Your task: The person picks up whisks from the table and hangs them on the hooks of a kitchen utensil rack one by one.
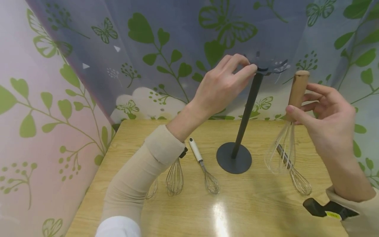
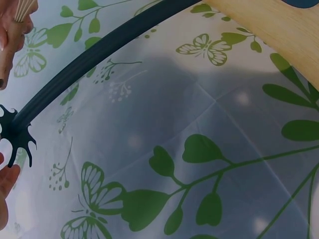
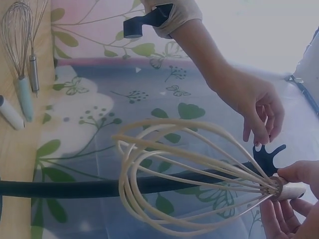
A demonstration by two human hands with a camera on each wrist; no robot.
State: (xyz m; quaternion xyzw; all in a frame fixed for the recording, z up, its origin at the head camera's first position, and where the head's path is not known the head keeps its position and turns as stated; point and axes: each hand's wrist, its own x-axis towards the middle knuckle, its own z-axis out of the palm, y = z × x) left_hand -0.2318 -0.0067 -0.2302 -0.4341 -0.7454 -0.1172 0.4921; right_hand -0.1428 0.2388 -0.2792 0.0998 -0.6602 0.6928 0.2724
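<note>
A black utensil stand (image 1: 248, 115) with a round base stands on the table, a ring of curved hooks at its top. My left hand (image 1: 219, 84) pinches one of the hooks between thumb and fingers. To the right of the stand, my right hand (image 1: 331, 115) grips the wooden handle of a whisk (image 1: 298, 90). That whisk is held handle up, its pale wires hanging over the table, apart from the stand. In the right wrist view the whisk's wires (image 3: 149, 219) cross in front of the stand's pole. The left wrist view shows the stand's hooks (image 2: 20, 149) beside the left fingertips.
On the wooden table (image 1: 237, 204) lie a white-handled whisk (image 1: 195, 149), a dark-handled whisk (image 1: 301, 182) and a mint-handled whisk (image 3: 25, 99). A metal-handled whisk (image 3: 34, 74) lies beside the mint one. A patterned curtain (image 1: 177, 29) hangs behind the table.
</note>
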